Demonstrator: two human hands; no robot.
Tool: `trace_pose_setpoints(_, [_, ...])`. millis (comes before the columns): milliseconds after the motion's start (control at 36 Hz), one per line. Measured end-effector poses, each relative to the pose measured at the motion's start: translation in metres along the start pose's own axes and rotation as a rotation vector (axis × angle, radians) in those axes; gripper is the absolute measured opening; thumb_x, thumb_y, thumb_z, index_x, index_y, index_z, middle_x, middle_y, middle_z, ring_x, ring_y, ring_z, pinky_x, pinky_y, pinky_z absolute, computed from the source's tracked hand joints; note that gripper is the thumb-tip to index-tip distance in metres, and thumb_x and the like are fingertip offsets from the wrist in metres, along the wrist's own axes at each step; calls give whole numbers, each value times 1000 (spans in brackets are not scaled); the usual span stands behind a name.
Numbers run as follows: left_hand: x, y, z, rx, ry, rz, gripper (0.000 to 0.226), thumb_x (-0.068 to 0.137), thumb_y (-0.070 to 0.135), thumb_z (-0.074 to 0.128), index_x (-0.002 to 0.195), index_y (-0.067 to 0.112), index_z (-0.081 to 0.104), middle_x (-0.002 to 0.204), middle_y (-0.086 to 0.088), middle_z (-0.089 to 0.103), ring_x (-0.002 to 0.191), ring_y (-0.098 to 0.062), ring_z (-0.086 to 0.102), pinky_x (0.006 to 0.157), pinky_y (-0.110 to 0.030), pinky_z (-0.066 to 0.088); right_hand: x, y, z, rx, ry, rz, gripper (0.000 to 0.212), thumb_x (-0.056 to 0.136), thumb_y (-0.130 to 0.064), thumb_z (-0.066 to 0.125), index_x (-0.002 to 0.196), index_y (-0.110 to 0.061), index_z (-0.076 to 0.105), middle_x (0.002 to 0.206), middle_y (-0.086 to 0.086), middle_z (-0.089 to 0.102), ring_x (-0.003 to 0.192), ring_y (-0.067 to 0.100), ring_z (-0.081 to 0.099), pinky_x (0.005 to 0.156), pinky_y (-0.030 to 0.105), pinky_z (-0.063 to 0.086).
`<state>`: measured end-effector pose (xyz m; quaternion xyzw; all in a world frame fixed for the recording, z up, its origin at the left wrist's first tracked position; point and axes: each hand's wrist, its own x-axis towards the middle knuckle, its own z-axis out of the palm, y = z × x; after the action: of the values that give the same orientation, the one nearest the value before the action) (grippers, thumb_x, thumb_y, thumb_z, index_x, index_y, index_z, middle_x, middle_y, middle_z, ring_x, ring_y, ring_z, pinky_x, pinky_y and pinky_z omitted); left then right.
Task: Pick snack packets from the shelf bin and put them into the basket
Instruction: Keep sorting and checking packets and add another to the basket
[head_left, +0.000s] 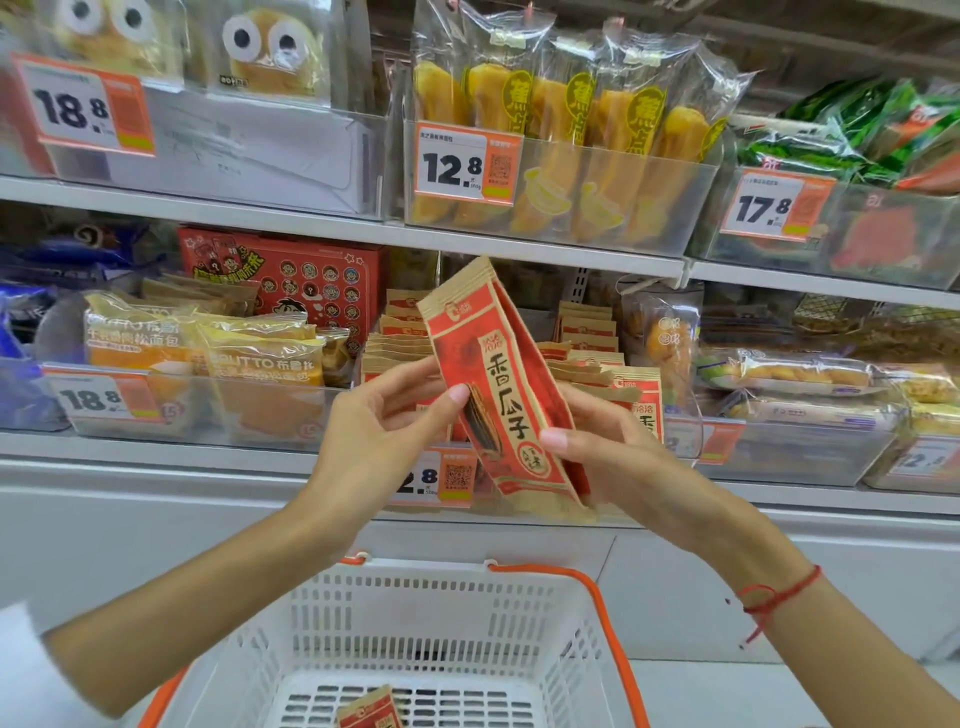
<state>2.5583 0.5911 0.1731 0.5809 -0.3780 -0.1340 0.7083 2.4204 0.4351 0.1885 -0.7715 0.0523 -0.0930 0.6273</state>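
Note:
A small stack of red and tan snack packets (498, 374) is held upright and tilted in front of the shelf bin (519, 514). My left hand (384, 431) pinches the stack's left edge with thumb and fingers. My right hand (613, 457) grips its lower right side, thumb on the front. More of the same packets (592, 353) stand in rows in the bin behind. Below, the white basket (447, 613) with orange handles holds one such packet (371, 712) on its floor.
Clear bins of yellow bread packs (254, 358) sit to the left and wrapped pastries (789, 374) to the right. An upper shelf carries banana-cake packs (566, 109) and green packets (857, 130). A grey cabinet front (156, 519) runs under the shelf.

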Motion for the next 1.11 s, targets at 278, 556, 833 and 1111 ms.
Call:
trace_pose_setpoints(278, [0,-2,1,44,82,26,24,75,28,72,99,23,70,95,10,75,92,-10,71,84,-29,54,4,3,5,-397,497,-345,33,80,-55,65,109,-40,67,103,-16,64,97,11,63,79,24,56])
trace_pose_setpoints(556, [20,20,15,-3,10,94,14,89,18,65,101,24,68,97,12,75,93,-3,70,73,-13,53,6,-24,-9,-653,686,-598,25,88,-23,63,113,-21,64,98,-10,58,94,4,55,83,11,42])
trace_pose_setpoints(833, [82,48,30,49,-69,138,17,90,10,66,104,19,69,97,4,75,91,-4,70,76,-18,56,22,-57,-48,-586,721,-571,25,89,-21,68,112,-29,63,98,-9,66,89,4,60,80,11,45])
trace_pose_setpoints(1111, [140,24,46,321,-41,200,15,83,15,76,77,28,69,83,12,73,85,-3,69,89,-30,54,65,-39,-92,-859,857,-438,16,86,-23,72,101,-24,69,97,-13,72,92,6,67,80,42,55])
